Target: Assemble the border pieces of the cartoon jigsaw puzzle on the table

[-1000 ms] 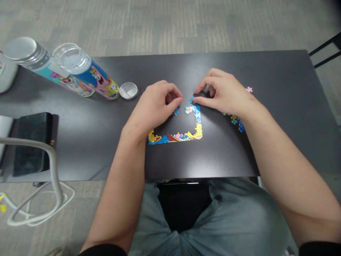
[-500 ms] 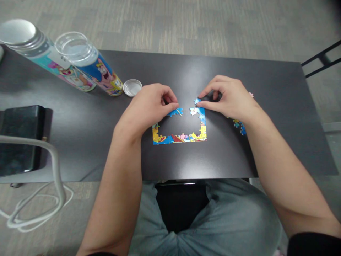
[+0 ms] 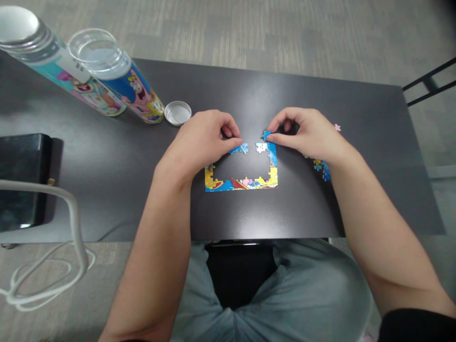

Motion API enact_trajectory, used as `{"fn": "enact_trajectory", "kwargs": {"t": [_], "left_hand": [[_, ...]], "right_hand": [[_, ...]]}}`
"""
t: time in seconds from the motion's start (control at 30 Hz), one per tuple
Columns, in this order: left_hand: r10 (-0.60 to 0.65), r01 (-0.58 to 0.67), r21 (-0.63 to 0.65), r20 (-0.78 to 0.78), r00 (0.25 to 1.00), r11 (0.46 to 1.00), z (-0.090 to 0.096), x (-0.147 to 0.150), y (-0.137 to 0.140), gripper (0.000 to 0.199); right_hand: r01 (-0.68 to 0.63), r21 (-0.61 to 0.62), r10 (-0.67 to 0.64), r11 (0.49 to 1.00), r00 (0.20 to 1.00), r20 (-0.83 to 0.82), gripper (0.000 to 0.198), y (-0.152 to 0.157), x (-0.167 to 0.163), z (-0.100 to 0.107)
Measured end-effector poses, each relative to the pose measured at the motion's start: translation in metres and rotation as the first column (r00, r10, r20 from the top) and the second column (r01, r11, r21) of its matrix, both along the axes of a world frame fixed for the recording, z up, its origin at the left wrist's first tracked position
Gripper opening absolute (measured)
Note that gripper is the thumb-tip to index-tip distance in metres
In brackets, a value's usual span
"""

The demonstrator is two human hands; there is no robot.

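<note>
A jigsaw puzzle border lies on the dark table, its middle open and a gap in its top side. Between the thumb and forefinger of my right hand is a small blue puzzle piece, just above the border's top right part. My left hand covers the top left corner, fingers curled and thumb against the blue top strip. Loose puzzle pieces lie partly hidden under my right wrist, and a pink piece shows beyond it.
Two cartoon-printed tubes stand at the left: one capped, one without its lid. A round metal lid lies beside them. A black box-like object and a pale cable are at the near left. The table ends before my lap.
The blue piece has turned in my right fingers and sits slightly lower. My left hand stays almost where it was at the border. The whole view has shifted slightly.
</note>
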State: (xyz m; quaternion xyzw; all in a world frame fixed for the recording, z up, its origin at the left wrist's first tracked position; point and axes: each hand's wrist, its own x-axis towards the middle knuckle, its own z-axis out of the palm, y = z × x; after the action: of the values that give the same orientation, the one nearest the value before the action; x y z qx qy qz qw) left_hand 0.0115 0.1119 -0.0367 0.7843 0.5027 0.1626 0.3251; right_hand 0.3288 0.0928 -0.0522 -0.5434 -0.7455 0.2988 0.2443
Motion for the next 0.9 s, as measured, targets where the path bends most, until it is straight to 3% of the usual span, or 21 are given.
{"fn": "enact_trajectory", "kwargs": {"t": [0.17, 0.43, 0.9], "left_hand": [[-0.001, 0.001, -0.004, -0.011, 1.000, 1.000, 0.001, 0.000, 0.000, 0.006], [0.009, -0.009, -0.020, -0.008, 1.000, 1.000, 0.001, 0.001, -0.001, 0.011], [-0.016, 0.016, 0.020, 0.034, 0.999, 1.000, -0.001, 0.004, -0.003, 0.023]], "right_hand": [[0.000, -0.074, -0.012, 0.997, 0.987, -0.158, 0.041, -0.002, -0.011, 0.004], [-0.077, -0.171, 0.020, 0.982, 0.950, -0.313, 0.039, -0.010, -0.029, 0.000], [-0.044, -0.185, 0.015, 0.982, 0.988, -0.154, 0.042, -0.012, -0.033, 0.002]]}}
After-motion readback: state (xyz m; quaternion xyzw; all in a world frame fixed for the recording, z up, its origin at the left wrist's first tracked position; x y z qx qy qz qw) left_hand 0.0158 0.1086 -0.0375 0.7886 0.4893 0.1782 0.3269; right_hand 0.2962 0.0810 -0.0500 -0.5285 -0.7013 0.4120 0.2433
